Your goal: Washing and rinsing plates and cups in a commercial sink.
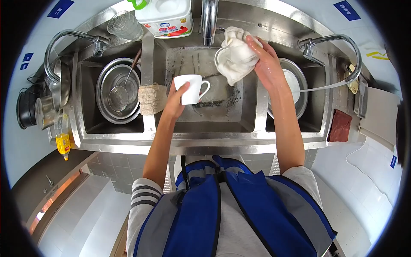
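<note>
My left hand (176, 101) grips a white mug (189, 90) over the middle sink basin (205, 120), its handle pointing right. Up and to the right, my right hand (266, 64) holds a bunched white cloth (237, 56) above the same basin. Mug and cloth are apart. A folded beige mesh cloth (152, 99) hangs over the divider just left of my left hand. Below my right forearm, in the right basin, a metal bowl (303, 99) is partly hidden. Water runs into it from the right faucet (337, 37).
Nested metal bowls (100, 93) with a wire strainer (118, 98) fill the left basin. Stacked glasses (123, 25) and a white detergent jug (170, 22) stand behind, near the middle faucet (209, 22). A brown cloth (339, 126) lies at the right; a yellow-labelled bottle (63, 139) is at the left.
</note>
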`<move>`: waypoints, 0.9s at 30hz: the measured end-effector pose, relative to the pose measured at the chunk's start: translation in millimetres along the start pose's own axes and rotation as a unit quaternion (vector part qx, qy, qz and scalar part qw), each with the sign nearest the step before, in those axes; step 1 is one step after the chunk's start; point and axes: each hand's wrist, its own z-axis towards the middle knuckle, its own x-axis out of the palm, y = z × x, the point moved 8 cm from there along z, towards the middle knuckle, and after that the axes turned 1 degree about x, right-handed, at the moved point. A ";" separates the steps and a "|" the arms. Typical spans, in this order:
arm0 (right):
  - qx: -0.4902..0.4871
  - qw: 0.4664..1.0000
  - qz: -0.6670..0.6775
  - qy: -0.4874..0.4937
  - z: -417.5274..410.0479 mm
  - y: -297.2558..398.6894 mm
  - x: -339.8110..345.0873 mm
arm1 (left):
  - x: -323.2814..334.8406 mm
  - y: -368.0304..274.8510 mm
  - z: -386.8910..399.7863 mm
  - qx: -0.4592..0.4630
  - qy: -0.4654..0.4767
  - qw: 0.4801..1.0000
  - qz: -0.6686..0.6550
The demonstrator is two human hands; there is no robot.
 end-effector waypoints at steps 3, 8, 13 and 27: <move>-0.012 0.998 -0.062 0.027 1.8 -11.9 -5.8 | 1.8 10.0 4.8 -0.003 -0.017 0.995 -0.103; -0.056 0.992 -0.111 0.029 -17.9 -58.1 23.5 | 13.6 18.4 2.5 0.055 -0.015 0.996 -0.075; -0.201 0.902 -0.365 0.115 -41.3 -68.0 52.4 | 44.9 16.8 -10.7 0.045 0.050 0.996 -0.060; -0.389 0.746 -0.523 0.136 -82.7 -63.1 69.2 | 31.4 2.5 -14.4 0.113 -0.020 0.993 -0.027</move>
